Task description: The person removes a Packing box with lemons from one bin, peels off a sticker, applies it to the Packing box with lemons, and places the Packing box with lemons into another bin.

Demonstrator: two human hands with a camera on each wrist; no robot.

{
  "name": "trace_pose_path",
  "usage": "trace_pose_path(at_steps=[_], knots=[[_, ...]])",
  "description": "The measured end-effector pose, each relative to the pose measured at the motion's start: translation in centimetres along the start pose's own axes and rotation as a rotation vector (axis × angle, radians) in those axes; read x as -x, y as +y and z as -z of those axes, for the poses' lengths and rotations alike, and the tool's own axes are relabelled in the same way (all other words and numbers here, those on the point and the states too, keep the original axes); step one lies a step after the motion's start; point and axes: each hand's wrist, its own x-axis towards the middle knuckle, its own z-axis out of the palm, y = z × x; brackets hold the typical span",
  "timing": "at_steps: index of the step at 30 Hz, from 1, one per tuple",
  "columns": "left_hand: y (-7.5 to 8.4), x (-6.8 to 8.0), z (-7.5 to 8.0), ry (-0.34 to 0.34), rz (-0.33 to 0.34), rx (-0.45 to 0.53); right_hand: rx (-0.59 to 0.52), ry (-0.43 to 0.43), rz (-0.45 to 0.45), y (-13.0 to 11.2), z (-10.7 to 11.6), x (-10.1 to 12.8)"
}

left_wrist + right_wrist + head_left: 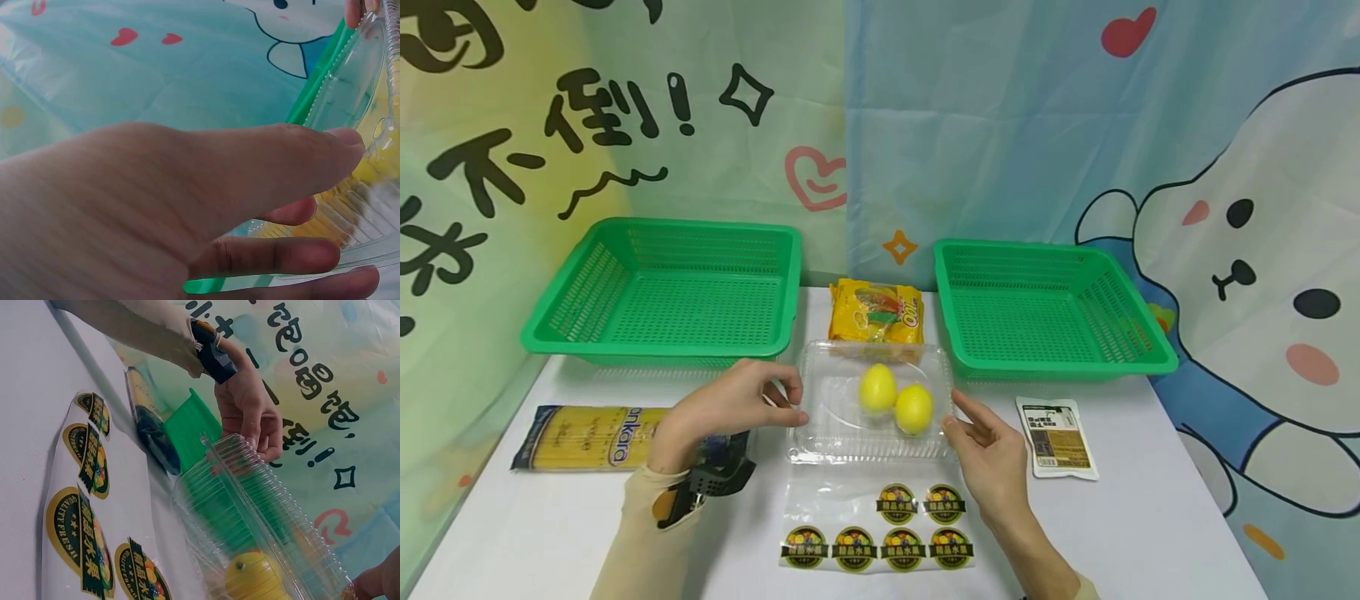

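A clear plastic clamshell box [850,433] sits mid-table with two yellow lemons [877,388] [914,408] inside. My left hand [796,404] pinches the box's left rim, thumb on top and fingers underneath, as the left wrist view shows at the hand [187,200] and the box [356,94]. My right hand [953,414] rests with nearly straight fingers against the box's right side. In the right wrist view, the ribbed box [262,512] holds a lemon [253,575], with the left hand [250,412] at its far edge.
A sticker sheet [876,525] lies in front of the box. Behind the box is a yellow snack bag [876,312], flanked by two green baskets [670,287] [1045,304]. A pasta packet [587,437] lies left and a small sachet [1057,436] right.
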Motion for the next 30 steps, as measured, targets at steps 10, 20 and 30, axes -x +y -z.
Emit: trace_pose_path(at_steps=[10, 20, 30], knots=[[-0.5, -0.5, -0.4, -0.002, 0.005, -0.008, 0.005, 0.004, -0.011, 0.7, -0.1, -0.1], [-0.3, -1.0, -0.3, -0.008, 0.009, -0.017, 0.029, 0.018, -0.035, 0.8, 0.1, -0.2], [3.5, 2.0, -3.2, 0.681, -0.498, -0.270, 0.298, 0.190, 0.520, 0.5, 1.8, 0.4]])
